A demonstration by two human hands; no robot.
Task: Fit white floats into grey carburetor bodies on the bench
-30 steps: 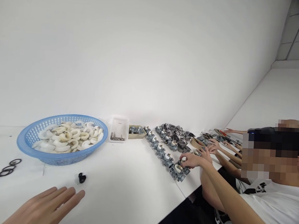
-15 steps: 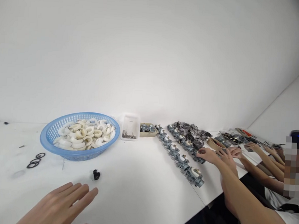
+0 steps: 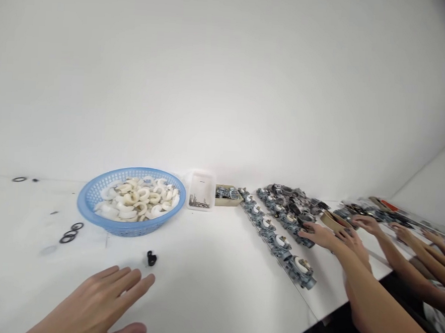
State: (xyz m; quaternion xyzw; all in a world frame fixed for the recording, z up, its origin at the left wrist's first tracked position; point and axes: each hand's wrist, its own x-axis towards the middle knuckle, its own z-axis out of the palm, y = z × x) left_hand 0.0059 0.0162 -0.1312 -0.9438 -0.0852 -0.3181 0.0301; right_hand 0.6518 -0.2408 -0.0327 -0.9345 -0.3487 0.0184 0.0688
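Observation:
My left hand hovers or rests palm down at the lower left, fingers spread, holding nothing. Just beyond its fingertips lies a small black part on the white table. A blue plastic basket full of white and cream C-shaped floats stands farther back. Several black rubber rings lie left of the hand. My right hand is out of view. To the right, a row of grey metal carburetors with white floats runs along the table.
A white tray holds small metal pins; a box of metal parts stands beside it. A co-worker's hands work at a second carburetor row, near piled dark castings. Other people's arms reach in farther right.
The view has turned a little to the left, so everything on the table sits farther right. More of my left thumb shows; the hand stays open near the black part.

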